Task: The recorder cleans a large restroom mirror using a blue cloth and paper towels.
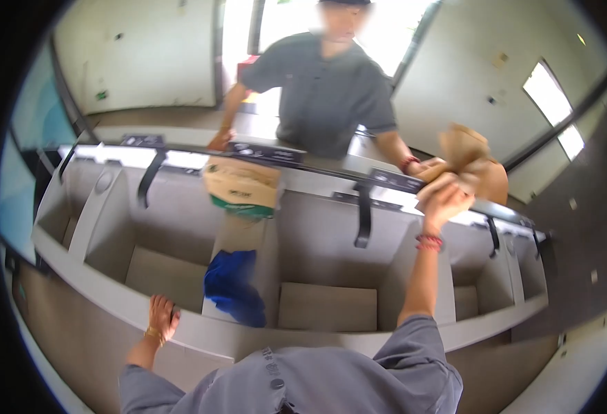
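My right hand (447, 203), with a red bracelet at its wrist, grips a crumpled brown paper bag (466, 160) above the right part of the far edge. The bag is blurred, and another person's hand touches it from the far side. My left hand (164, 316) rests on the near rim (205, 331) of a long grey unit with deep compartments, its fingers over the edge and nothing seen in it. A tan and green printed package (242, 187) stands near the far rail. A crumpled blue cloth (235, 290) lies on the divider below it.
Across the unit stands a person in a dark shirt (329, 88), the other hand at the far rail. Black straps (363, 215) hang from the rail into the compartments. Dark label holders (267, 153) line it. Flat panels (327, 306) form the compartment floors.
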Tool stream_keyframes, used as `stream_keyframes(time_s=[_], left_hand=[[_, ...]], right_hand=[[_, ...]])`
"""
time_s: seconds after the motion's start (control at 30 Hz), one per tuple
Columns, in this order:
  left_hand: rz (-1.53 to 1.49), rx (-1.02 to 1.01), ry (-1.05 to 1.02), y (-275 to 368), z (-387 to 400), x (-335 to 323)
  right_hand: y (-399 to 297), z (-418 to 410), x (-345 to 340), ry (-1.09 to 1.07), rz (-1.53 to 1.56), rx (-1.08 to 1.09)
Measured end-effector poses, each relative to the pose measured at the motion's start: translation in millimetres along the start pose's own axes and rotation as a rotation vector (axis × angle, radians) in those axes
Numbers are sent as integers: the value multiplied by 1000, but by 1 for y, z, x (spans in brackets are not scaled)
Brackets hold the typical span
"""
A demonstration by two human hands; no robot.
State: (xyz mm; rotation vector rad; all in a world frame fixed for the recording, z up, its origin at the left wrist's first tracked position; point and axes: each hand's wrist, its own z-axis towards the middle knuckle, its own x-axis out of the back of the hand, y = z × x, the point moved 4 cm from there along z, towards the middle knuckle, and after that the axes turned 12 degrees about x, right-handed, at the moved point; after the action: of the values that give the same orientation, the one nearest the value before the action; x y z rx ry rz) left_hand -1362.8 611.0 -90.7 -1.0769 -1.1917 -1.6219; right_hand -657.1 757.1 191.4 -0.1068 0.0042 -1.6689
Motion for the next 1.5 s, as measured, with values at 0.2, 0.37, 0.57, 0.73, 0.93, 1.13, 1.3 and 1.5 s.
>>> stream_keyframes(time_s=[0.2,0.37,0.57,0.73,0.93,1.13,1.3,1.5], left_hand=[[10,8,30,-1,-1,14],[-71,80,-100,-5,1,18],[-54,65,-81,-19,-6,7],[-244,88,-32,-27,-7,13],[-384,45,4,-34,1,13],[-658,20,80,-58,-4,-15],[-542,-73,130,-87,6,42],[-249,269,312,-190,7,79]], right_hand=[[-18,0,-24,24,2,-119],[-138,15,-26,50,116,42],[-370,6,-53,-216,239,210],[-622,-24,-91,-388,575,498],[-780,-42,-125,-307,604,817],[-651,13,-123,-68,429,837],[-460,121,-75,71,-71,358],[-367,145,-102,-236,-638,355]])
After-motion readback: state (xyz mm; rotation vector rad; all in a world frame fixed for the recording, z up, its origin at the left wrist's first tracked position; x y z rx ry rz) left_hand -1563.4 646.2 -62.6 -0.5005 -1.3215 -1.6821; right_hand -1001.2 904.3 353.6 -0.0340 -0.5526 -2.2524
